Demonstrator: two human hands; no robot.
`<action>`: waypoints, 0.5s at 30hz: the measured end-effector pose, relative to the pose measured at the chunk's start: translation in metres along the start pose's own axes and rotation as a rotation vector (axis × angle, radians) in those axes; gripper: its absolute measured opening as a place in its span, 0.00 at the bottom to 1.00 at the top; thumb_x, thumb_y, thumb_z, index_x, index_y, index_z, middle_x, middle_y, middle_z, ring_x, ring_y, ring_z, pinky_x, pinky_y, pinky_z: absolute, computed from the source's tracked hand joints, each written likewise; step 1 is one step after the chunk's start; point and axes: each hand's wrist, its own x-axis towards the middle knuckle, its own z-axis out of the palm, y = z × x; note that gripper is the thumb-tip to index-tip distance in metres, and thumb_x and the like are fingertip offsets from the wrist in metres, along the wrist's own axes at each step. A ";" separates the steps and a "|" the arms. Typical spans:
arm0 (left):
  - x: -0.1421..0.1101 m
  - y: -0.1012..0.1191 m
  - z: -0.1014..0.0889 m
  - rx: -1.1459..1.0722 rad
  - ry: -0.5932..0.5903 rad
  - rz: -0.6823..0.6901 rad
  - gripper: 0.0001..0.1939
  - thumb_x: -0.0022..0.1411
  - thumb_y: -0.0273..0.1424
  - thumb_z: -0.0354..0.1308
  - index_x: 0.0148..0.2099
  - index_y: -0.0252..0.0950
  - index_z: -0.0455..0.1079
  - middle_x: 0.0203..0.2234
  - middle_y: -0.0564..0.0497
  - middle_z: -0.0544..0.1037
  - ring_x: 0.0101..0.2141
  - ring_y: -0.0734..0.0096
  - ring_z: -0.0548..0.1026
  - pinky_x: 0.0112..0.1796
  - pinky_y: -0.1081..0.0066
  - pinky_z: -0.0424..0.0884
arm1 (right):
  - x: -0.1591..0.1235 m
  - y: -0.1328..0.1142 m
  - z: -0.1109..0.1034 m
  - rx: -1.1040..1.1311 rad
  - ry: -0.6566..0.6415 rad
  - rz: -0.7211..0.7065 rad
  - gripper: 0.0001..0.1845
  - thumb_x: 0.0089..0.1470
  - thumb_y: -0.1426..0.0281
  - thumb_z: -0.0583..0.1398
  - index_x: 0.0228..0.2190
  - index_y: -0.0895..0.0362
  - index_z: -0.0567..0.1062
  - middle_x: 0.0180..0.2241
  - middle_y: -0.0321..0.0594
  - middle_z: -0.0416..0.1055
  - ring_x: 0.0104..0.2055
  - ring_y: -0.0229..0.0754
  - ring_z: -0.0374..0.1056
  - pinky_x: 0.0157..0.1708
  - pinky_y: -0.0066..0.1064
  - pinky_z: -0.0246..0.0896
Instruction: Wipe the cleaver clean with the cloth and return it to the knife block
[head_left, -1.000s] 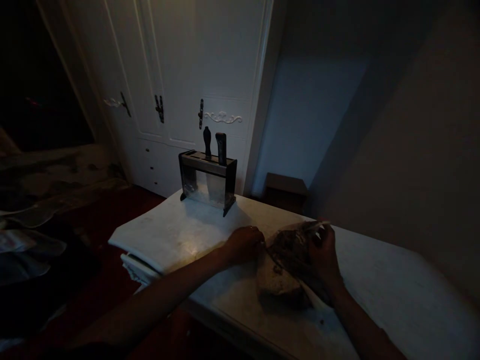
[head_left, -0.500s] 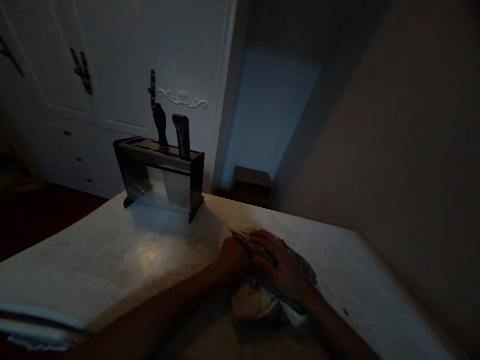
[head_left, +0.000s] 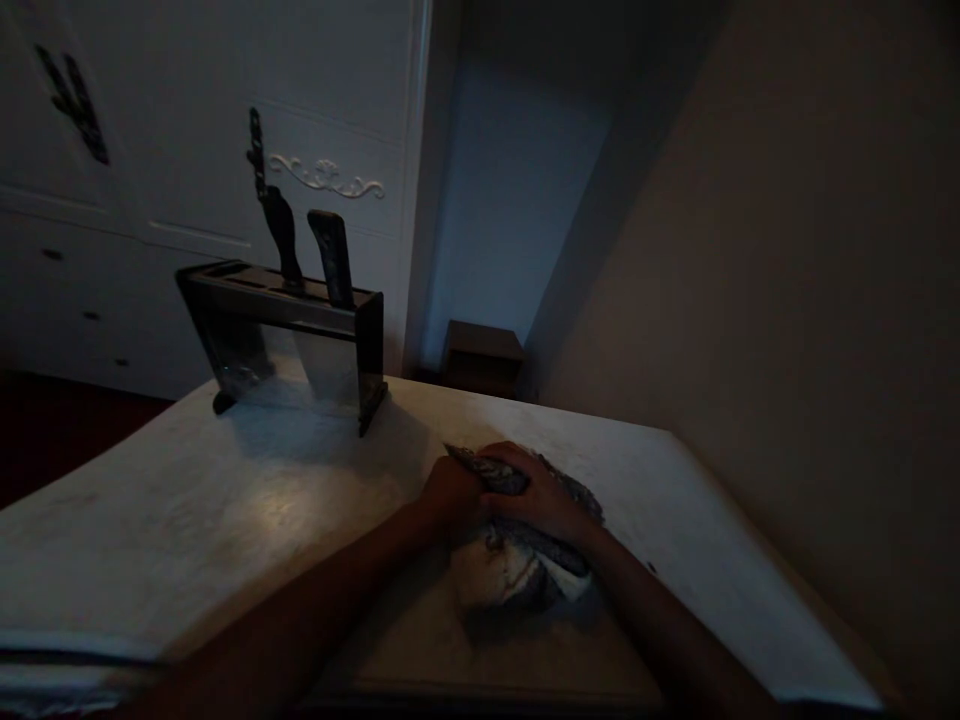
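A dark, patterned cloth (head_left: 574, 488) lies bunched on the pale table (head_left: 300, 460), with a pointed fold sticking up toward the left. Closed against its left side is my left hand (head_left: 453, 492); its fingers are tucked out of sight, so what they hold is hidden. My right hand (head_left: 541, 500) bends over the top of the cloth and grips it, thumb toward my left hand. Just below my hands is a cream, block-like thing (head_left: 484, 578), partly covered by the dark cloth; its kind is too dim to tell.
A knife block (head_left: 281, 315) with two black-handled knives (head_left: 331, 258) stands near the table's far edge. Behind it is a white cabinet (head_left: 187, 120). A small brown box-like piece (head_left: 484, 345) sits beyond the table, and a wall (head_left: 750, 250) runs along the right.
The whole view has shifted, so the knife block, table and hands all appear farther left and slightly higher. My hands keep nearly the same hold on the bunched cloth.
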 end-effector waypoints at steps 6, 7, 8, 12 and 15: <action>-0.002 -0.004 0.004 0.007 0.001 0.038 0.15 0.54 0.32 0.57 0.43 0.37 0.76 0.37 0.44 0.81 0.42 0.55 0.78 0.43 0.64 0.72 | 0.007 -0.004 0.003 0.008 0.007 0.067 0.27 0.41 0.73 0.68 0.47 0.54 0.75 0.48 0.39 0.74 0.51 0.46 0.68 0.55 0.39 0.59; -0.002 -0.004 0.004 0.007 0.004 0.036 0.15 0.54 0.31 0.56 0.43 0.36 0.76 0.37 0.44 0.81 0.43 0.55 0.78 0.44 0.64 0.72 | 0.008 -0.004 0.003 0.010 0.008 0.070 0.27 0.40 0.74 0.67 0.46 0.54 0.75 0.48 0.39 0.74 0.51 0.45 0.68 0.55 0.39 0.59; -0.002 -0.004 0.003 0.007 0.004 0.030 0.15 0.54 0.30 0.56 0.44 0.36 0.76 0.38 0.44 0.81 0.43 0.55 0.78 0.44 0.64 0.72 | 0.009 -0.004 0.003 0.014 0.006 0.071 0.27 0.40 0.74 0.67 0.46 0.55 0.75 0.47 0.39 0.74 0.50 0.45 0.68 0.55 0.39 0.59; -0.002 0.000 -0.001 0.024 -0.016 -0.006 0.16 0.56 0.28 0.54 0.45 0.34 0.76 0.42 0.41 0.81 0.46 0.53 0.78 0.46 0.62 0.72 | 0.013 0.000 0.000 0.042 -0.011 0.069 0.26 0.40 0.75 0.65 0.45 0.56 0.76 0.47 0.39 0.74 0.50 0.46 0.69 0.55 0.39 0.59; -0.002 0.001 -0.004 0.038 -0.028 -0.012 0.17 0.58 0.28 0.52 0.48 0.33 0.75 0.45 0.40 0.80 0.47 0.53 0.77 0.47 0.62 0.71 | 0.016 0.004 -0.002 0.030 -0.016 0.050 0.27 0.40 0.75 0.65 0.46 0.58 0.76 0.48 0.41 0.74 0.51 0.46 0.68 0.56 0.39 0.58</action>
